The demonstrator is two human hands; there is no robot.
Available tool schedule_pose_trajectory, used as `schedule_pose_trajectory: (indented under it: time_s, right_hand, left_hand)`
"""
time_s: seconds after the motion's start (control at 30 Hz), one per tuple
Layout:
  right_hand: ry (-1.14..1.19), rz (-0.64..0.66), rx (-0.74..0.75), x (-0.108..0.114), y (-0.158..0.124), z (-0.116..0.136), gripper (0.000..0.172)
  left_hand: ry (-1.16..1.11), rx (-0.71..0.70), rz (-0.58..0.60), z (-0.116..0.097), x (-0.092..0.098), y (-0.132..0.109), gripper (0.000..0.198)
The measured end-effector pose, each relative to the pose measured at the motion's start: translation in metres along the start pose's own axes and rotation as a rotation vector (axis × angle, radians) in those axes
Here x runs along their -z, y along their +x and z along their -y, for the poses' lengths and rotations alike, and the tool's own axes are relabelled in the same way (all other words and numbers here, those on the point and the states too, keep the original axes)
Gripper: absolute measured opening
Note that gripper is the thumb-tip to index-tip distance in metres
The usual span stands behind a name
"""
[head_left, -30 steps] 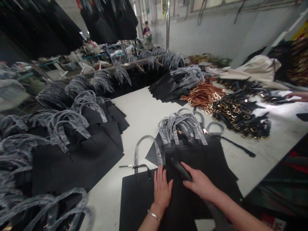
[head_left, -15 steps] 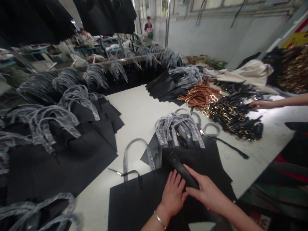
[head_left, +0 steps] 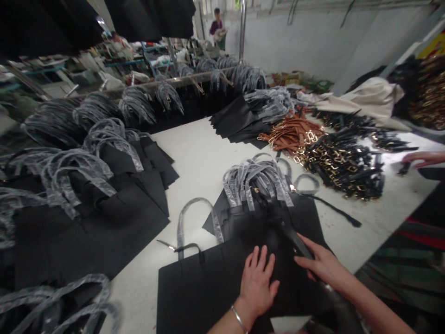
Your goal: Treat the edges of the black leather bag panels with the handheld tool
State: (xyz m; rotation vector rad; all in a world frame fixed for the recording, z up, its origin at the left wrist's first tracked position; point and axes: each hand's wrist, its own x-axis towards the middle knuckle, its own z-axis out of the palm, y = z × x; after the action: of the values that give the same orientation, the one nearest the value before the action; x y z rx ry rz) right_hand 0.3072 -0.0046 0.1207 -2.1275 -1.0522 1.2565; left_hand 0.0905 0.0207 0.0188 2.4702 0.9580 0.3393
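Observation:
My left hand (head_left: 259, 283), with a bracelet at the wrist, lies flat with fingers spread on a black bag panel (head_left: 198, 292). One plastic-wrapped handle (head_left: 181, 218) and a thin black strap with a metal end stand at that panel's top edge. To the right, my right hand (head_left: 321, 264) is wrapped around a long black object (head_left: 295, 239), slanted over the black panels; its exact kind is unclear. Just beyond lies a stack of black bag panels (head_left: 308, 218) with bunched, plastic-wrapped handles (head_left: 257, 181).
More black bag panels (head_left: 139, 222) with wrapped handles cover the left side. Farther right lie brown straps (head_left: 295, 130) and a heap of black straps with gold buckles (head_left: 344, 162). Another person's hand (head_left: 422, 159) holds a small dark piece at the right edge of the white table (head_left: 194, 157).
My right hand has moved right with the black object, away from my left hand. My left hand has shifted slightly right, fingers more spread. The other person's hand has drawn back rightward from the strap heap.

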Motion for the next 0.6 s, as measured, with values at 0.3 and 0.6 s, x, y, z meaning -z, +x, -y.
schedule_pose_trajectory:
  time_s: [0.3, 0.6]
  right_hand:
    - [-0.174, 0.172, 0.173, -0.018, -0.031, 0.023, 0.077]
    - [-0.133, 0.098, 0.131, -0.039, 0.003, 0.031, 0.075]
  left_hand:
    - [0.035, -0.136, 0.116, -0.016, 0.002, -0.008, 0.062]
    - [0.179, -0.227, 0.043, -0.011, -0.008, 0.001, 0.06]
